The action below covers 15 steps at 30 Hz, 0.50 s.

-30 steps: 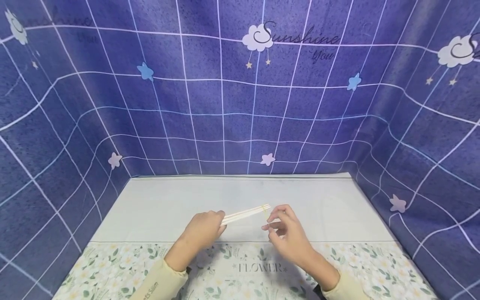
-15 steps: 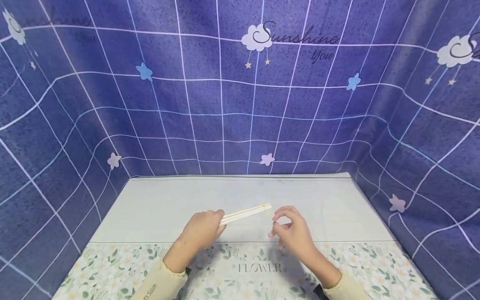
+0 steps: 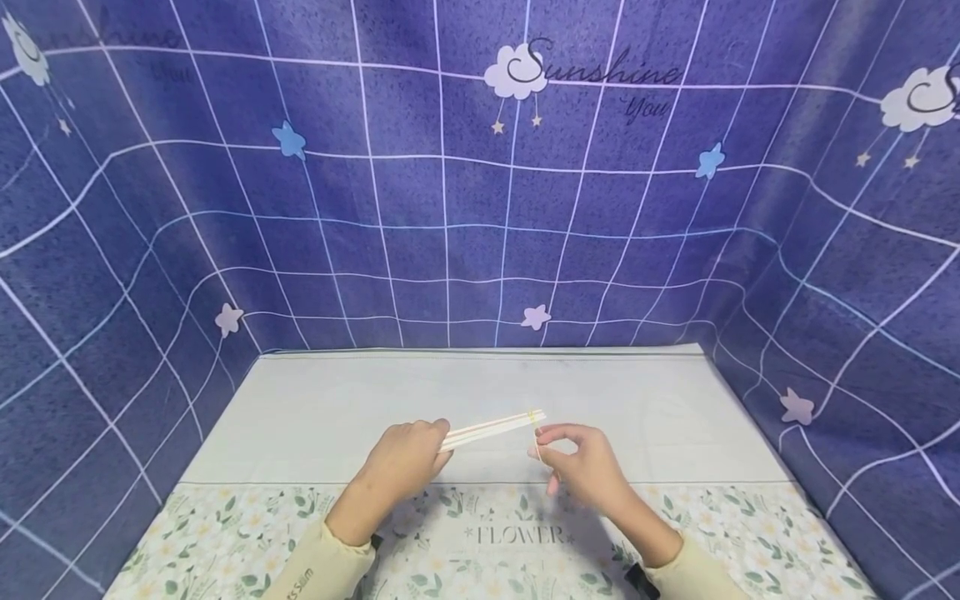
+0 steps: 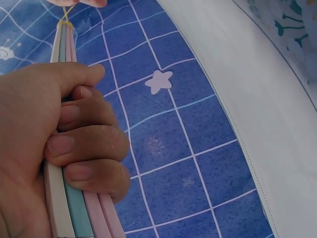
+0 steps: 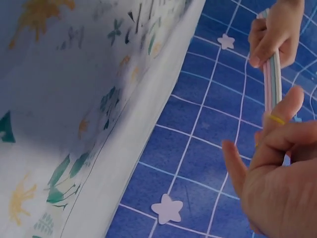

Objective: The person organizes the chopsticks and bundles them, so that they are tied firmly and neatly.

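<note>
My left hand (image 3: 405, 457) grips a bundle of slim pastel chopsticks (image 4: 77, 210), white, teal and pink, with its fingers curled round them. Their narrower ends point right and slightly up in the head view. Near those ends a yellow rubber band (image 4: 65, 22) is wrapped round the bundle. Part of the band stretches down to my right hand (image 3: 588, 467), whose thumb and fingers pinch it just beside the chopstick ends. In the right wrist view, a yellow loop of the band crosses a finger, and the chopstick ends are hidden behind that hand.
Beneath the hands lies a table cover (image 3: 300, 417), plain white at the back and flower-printed in front. A blue gridded curtain (image 3: 480, 192) with stars and clouds encloses the back and both sides.
My right hand first drew off to the right of the chopstick ends, then came back towards them, the band now stretched to its fingers. My left hand holds the bundle almost still.
</note>
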### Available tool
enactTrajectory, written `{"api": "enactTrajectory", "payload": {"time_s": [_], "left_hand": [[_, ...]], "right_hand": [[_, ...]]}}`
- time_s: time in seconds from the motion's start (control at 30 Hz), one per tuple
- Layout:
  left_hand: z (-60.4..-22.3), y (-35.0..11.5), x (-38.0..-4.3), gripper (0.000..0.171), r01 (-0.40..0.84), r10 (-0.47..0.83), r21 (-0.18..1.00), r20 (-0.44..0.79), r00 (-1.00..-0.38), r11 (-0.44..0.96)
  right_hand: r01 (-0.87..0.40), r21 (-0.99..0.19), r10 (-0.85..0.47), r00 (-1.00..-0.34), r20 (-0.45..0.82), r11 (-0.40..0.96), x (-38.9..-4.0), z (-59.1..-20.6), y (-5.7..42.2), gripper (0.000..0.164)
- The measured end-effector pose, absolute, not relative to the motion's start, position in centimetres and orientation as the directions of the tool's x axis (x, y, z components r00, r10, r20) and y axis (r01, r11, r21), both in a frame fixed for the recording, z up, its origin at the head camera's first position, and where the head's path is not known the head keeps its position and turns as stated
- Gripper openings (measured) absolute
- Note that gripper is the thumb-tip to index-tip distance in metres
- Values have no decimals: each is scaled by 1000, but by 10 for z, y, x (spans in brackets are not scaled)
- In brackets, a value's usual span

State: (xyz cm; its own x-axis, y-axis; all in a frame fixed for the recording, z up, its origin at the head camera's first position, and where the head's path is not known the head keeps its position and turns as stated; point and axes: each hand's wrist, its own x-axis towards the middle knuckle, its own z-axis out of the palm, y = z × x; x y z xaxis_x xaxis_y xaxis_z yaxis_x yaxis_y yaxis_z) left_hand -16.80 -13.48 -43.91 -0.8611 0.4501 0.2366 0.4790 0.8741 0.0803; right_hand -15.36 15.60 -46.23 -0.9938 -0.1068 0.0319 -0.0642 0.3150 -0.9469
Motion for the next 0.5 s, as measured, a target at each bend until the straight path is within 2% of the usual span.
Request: {"api": "enactTrajectory", "payload": {"time_s": [0.17, 0.3, 0.37, 0.5], "left_hand": [[-440, -136, -167, 27, 466, 440, 94, 210, -873, 880], [-440, -137, -167, 27, 464, 439, 96, 206, -875, 880], [-440, -137, -167, 27, 467, 441, 98, 208, -873, 879], [-441, -138, -167, 27, 479, 450, 104, 216, -866, 872]], "right_hand": [[19, -975, -249, -965, -76, 222, -158, -461, 165, 47], [127, -988, -394, -906, -153, 92, -161, -461, 173, 66], [197, -979, -455, -869, -195, 43, -162, -462, 176, 71], [319, -946, -557, -797, -235, -57, -166, -464, 183, 73]]}}
